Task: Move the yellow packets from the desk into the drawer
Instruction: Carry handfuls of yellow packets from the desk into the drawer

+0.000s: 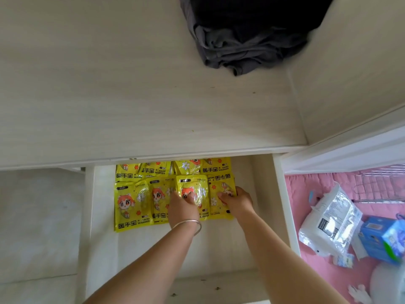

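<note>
step: arranging, not fetching. Both hands are down in the open drawer [263, 216], settling yellow packets [133, 205] into rows
packets: two rows on the drawer floor; back row partly tucked under the edge of the surface [131, 95], front row fully in view, neighbours overlapping at their edges
left hand [183, 208]: bangle on wrist; fingers lie on a front-row packet [194, 194] third from the left. Grip looks flat, pressing rather than pinching, thumb on the packet face
right hand [237, 201]: fingers curl over the edge of the rightmost front packet [221, 194]; grip holds that packet, nudging or squaring it
surface: no yellow packets visible on it; only a dark cloth [245, 40] at the back
progress: judged near done, since every packet in view is already in the drawer
next move: let go of both packets, lift hands out, check the surface for stragglers out of view; if none, drawer is ready to push shut
watch: slick overlapping packets may slide when hands pull away
aside: white bag [331, 218] and blue box [381, 238] on pink bedding at right, not part of task
</note>
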